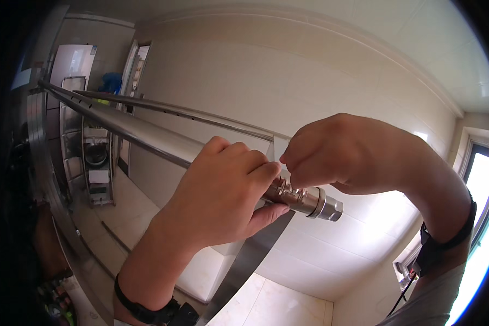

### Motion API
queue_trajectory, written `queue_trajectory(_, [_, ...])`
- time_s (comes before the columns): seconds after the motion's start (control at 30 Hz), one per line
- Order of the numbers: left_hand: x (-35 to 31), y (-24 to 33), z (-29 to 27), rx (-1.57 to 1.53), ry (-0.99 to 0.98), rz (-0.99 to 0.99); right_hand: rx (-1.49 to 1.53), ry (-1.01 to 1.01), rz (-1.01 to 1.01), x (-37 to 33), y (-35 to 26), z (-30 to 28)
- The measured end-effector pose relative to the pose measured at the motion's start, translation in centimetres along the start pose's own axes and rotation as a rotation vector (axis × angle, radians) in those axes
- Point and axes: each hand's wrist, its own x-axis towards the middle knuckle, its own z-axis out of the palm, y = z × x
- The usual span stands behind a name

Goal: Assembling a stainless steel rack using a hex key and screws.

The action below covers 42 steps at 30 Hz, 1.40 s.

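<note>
My left hand (223,190) is wrapped round a shiny cylindrical metal pipe fitting (305,200), its thumb along the near side. The fitting's far end points right and down, with a flat-sided nut-like tip (331,208). Above the fitting's upper side, my right hand (348,155) is bent down with its fingers pinched together. Those fingertips meet a small raised part of the fitting, and whatever they grip is hidden behind the hand. The fitting's left end is covered by my left hand. Dark straps circle both forearms.
Two long metal rails (130,142) run from the far left toward my hands. A dark metal panel edge (250,266) slopes below the left hand. Pale tiled wall (320,70) stands behind. At left is a rack (96,176) holding a pot; at right, a window (479,179).
</note>
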Motion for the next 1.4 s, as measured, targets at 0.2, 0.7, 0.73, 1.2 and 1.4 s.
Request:
queue_trajectory(0.2, [0.3,0.6,-0.2,-0.03,-0.026,-0.002,-0.094,-0.189,0.083,0.7,-0.7,-0.8])
queue_trajectory(0.7, [0.0,0.3,-0.2,-0.001,-0.011,-0.012,-0.024,0.043,-0.093,-0.1,-0.3,0.3])
queue_trajectory(0.73, [0.0,0.2,0.1,0.0,-0.01,-0.014,-0.035,-0.045,-0.063,0.2,-0.4,-0.1])
queue_trajectory(1.2, [0.1,0.3,0.4,-0.025,0.038,-0.028,-0.145,-0.095,0.116,-0.3,-0.9,-0.1])
queue_trajectory(1.4, [-0.1,0.2,0.2,-0.004,0.005,-0.041,-0.009,-0.032,0.196,-0.2,-1.8,0.4])
